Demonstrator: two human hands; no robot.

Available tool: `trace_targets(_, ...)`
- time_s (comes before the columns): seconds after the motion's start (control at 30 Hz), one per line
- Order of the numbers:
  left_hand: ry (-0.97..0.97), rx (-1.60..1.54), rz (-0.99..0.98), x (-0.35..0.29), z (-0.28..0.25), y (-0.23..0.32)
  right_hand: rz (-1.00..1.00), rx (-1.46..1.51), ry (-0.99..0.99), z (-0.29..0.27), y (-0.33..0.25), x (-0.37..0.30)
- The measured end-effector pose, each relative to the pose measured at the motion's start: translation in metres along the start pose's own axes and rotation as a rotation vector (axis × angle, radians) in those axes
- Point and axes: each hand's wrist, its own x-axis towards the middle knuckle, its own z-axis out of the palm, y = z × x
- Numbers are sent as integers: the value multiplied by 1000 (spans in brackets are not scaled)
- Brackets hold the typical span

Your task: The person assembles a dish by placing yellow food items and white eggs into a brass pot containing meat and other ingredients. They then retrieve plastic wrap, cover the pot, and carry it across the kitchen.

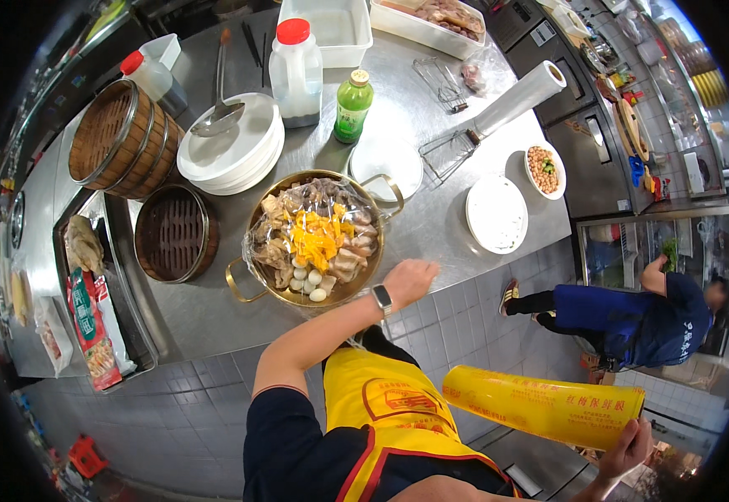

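My left hand (410, 281), with a watch on its wrist, is at the table's front edge, just right of the pot. Its fingers are curled down, and whatever they hold, if anything, is hidden. My right hand (628, 453), at the lower right, grips one end of a long yellow roll of cling film (548, 405), held off the table. On the table stands a two-handled brass-coloured pot (373, 272) filled with meat pieces, small pale eggs and a heap of orange-yellow pieces (318, 241). Shiny clear film lies over this food.
Left are bamboo steamers (101, 138), stacked white plates (235, 151) and a metal tray (151, 347). Behind the pot stand a red-capped jug (295, 71) and green bottle (350, 109). Rightward lie another film roll (519, 100) and white bowls (496, 215). A co-worker (624, 314) is far right.
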Motion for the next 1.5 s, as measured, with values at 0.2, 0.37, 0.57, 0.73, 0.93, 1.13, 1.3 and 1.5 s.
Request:
trace_targets(0.2, -184, 26, 67, -14, -48, 18, -35, 83, -26, 1, 4, 2)
trace_targets(0.37, 28, -244, -2, -32, -72, 78, 3, 130, 41, -1, 9, 7)
trace_targets(0.57, -455, -848, -101, 35, -49, 165, -227, 285, 131, -8, 44, 34)
trace_targets(0.73, -1129, -1248, 168, 150, 10, 237, -318, 516, 216, -21, 121, 47)
trace_targets(0.93, -1555, -1445, -9, 258, 93, 346, -272, 612, 438, 1, 267, 76)
trace_targets(1.13, -1115, -1483, -124, 344, 168, 385, 149, 541, 675, 95, 399, 135)
trace_targets(1.3, -860, -1452, -226, 443, 234, 369, 430, 1391, 173, 218, 455, 161)
trace_targets(1.5, -588, -1604, -331, 626, 327, 345, 467, 1478, -257, 340, 502, 231)
